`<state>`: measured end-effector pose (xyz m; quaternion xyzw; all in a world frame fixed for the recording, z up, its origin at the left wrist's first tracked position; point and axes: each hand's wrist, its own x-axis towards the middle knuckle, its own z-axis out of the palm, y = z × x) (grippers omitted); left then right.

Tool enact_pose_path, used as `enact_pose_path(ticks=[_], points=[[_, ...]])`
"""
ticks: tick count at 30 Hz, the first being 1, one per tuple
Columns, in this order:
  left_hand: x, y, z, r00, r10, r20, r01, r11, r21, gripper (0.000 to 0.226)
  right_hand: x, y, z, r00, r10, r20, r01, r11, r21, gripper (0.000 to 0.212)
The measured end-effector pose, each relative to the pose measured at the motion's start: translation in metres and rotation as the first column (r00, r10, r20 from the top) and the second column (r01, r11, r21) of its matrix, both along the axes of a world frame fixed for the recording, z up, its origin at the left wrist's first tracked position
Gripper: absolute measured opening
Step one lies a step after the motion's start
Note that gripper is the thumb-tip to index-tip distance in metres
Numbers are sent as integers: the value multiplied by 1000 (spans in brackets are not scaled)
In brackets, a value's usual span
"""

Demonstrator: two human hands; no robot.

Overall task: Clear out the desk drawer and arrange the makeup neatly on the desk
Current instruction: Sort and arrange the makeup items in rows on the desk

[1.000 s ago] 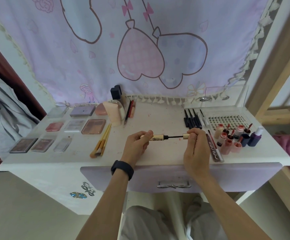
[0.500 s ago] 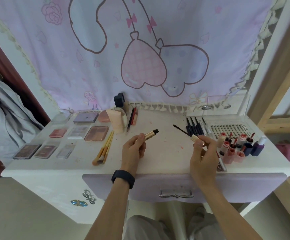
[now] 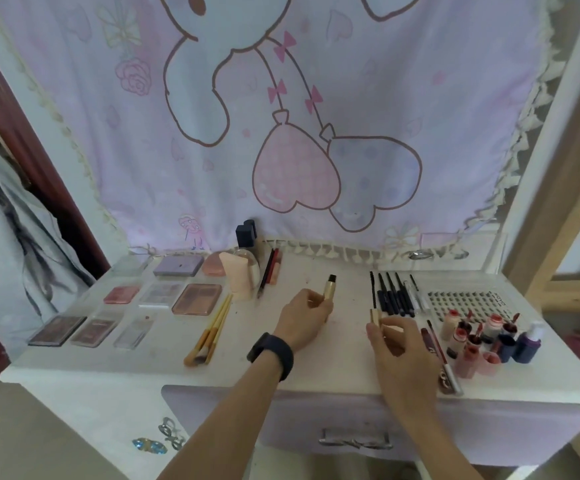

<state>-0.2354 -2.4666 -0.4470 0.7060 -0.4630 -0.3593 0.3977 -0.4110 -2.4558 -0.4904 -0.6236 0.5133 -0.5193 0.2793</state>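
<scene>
The desk (image 3: pixel 143 365) above the closed drawer (image 3: pixel 472 427) looks mostly arranged; our left hand (image 3: pixel 304 318) grips the mascara tube (image 3: pixel 329 291), our right hand (image 3: pixel 397 344) pinches its wand (image 3: pixel 372 292) (not yet placed).

The left hand (image 3: pixel 302 320) grips a gold mascara tube (image 3: pixel 330 289), its black neck pointing up and away. The right hand (image 3: pixel 402 348) pinches the gold cap of the mascara wand (image 3: pixel 372 292), whose brush lies just left of a row of black liner pens (image 3: pixel 394 296). Tube and wand are apart above the white worktop (image 3: pixel 333 362). Palettes (image 3: pixel 196 298) lie to the left and small bottles (image 3: pixel 472 341) cluster to the right.
</scene>
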Motion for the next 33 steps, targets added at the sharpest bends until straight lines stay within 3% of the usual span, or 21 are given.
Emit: enact_pose_path(ticks=[4, 10, 16, 19, 27, 33], points=[[-16, -27, 3, 949, 38, 314, -51, 998, 34, 20, 4, -10, 0, 994, -2, -105, 1, 1000, -13, 12], [-29, -47, -2, 896, 35, 443, -100, 987, 124, 31, 12, -41, 8, 926, -53, -373, 37, 998, -51, 11], [-29, -48, -7, 901, 36, 432, -87, 991, 99, 43, 12, -57, 7, 813, -41, -580, 12, 998, -54, 24], [-29, -48, -8, 910, 38, 413, -75, 995, 72, 48, 13, -54, 8, 865, -50, -499, -3, 995, -104, 20], [-27, -57, -10, 940, 16, 341, -34, 998, 48, 20, 13, -56, 9, 824, -13, -567, -11, 999, -39, 24], [-28, -67, -13, 944, 3, 329, -15, 999, 35, 19, 12, -58, 5, 853, -43, -521, 14, 998, -61, 23]])
